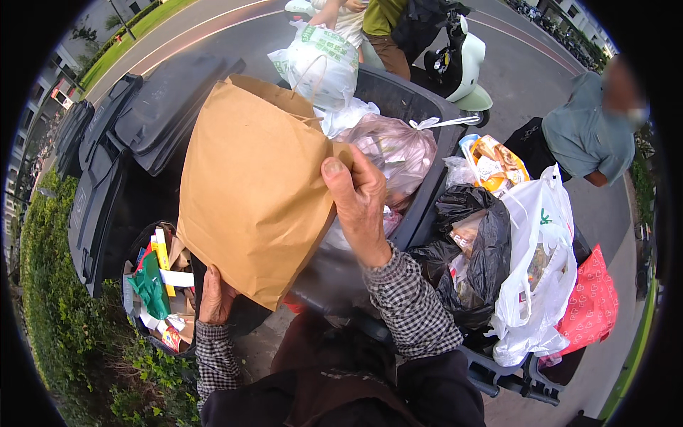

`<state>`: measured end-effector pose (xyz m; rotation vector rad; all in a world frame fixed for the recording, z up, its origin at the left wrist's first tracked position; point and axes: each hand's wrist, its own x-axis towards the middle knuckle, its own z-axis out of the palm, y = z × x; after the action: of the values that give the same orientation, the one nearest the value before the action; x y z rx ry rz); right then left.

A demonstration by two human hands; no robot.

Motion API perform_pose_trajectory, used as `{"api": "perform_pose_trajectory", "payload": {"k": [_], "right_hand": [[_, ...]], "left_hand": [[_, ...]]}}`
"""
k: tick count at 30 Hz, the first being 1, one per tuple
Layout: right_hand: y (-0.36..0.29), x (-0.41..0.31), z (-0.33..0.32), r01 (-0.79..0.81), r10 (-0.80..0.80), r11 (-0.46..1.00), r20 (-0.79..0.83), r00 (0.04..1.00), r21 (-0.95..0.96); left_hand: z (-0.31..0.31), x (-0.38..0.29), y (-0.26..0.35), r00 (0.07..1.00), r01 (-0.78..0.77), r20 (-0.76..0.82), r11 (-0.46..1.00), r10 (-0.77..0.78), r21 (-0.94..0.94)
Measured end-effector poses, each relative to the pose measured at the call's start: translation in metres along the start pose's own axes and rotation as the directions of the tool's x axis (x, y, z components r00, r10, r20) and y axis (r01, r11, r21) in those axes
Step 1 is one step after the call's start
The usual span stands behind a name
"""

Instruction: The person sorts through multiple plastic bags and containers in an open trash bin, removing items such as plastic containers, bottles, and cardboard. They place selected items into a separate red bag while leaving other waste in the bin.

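A brown kraft paper bag (256,197) with twisted paper handles is held tilted above the bins, its open top facing away from me. My right hand (357,205) grips its right side near the top, thumb across the front. At the lower left edge of the bag is my left hand (216,296), thumb against the paper and fingers partly hidden behind it. Below and beyond the bag stands an uncovered grey wheeled bin (421,96). In it lie a knotted translucent pinkish bag (397,147) and other plastic bags. The paper bag's contents are hidden.
A dark sack (141,333) at left holds cartons and packaging. A second bin at right is heaped with a black bag (480,245), a white bag (539,261) and a red bag (587,304). Across the bin, a person's hand holds a white bag (320,64) near a scooter (464,64).
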<state>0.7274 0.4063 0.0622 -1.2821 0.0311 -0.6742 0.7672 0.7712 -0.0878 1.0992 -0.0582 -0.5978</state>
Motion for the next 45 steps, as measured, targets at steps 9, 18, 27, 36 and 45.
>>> {"api": "perform_pose_trajectory", "payload": {"k": [9, 18, 27, 36, 45], "right_hand": [[0.014, 0.005, 0.027, 0.060, -0.061, 0.990, 0.007, 0.998, 0.131], [0.029, 0.028, 0.027, 0.071, -0.043, 0.972, -0.128, 0.991, 0.222], [0.077, -0.034, -0.056, -0.115, 0.126, 0.990, 0.146, 0.981, -0.088], [0.131, -0.014, -0.078, 0.122, -0.250, 0.784, -0.130, 0.959, -0.608], [0.175, 0.217, -0.086, 0.129, -0.463, 0.301, -0.027, 0.886, -0.945]], "left_hand": [[0.023, 0.020, 0.009, 0.958, -0.141, -0.210, 0.959, 0.195, 0.247], [0.028, 0.052, 0.049, 0.905, -0.312, -0.217, 0.917, 0.367, 0.248], [0.072, 0.061, 0.221, 0.883, -0.337, -0.099, 0.767, 0.459, 0.546], [0.057, 0.084, 0.210, 0.931, -0.233, 0.028, 0.534, 0.363, 0.813], [0.054, 0.093, 0.184, 0.957, -0.194, 0.006, 0.627, 0.289, 0.754]]}}
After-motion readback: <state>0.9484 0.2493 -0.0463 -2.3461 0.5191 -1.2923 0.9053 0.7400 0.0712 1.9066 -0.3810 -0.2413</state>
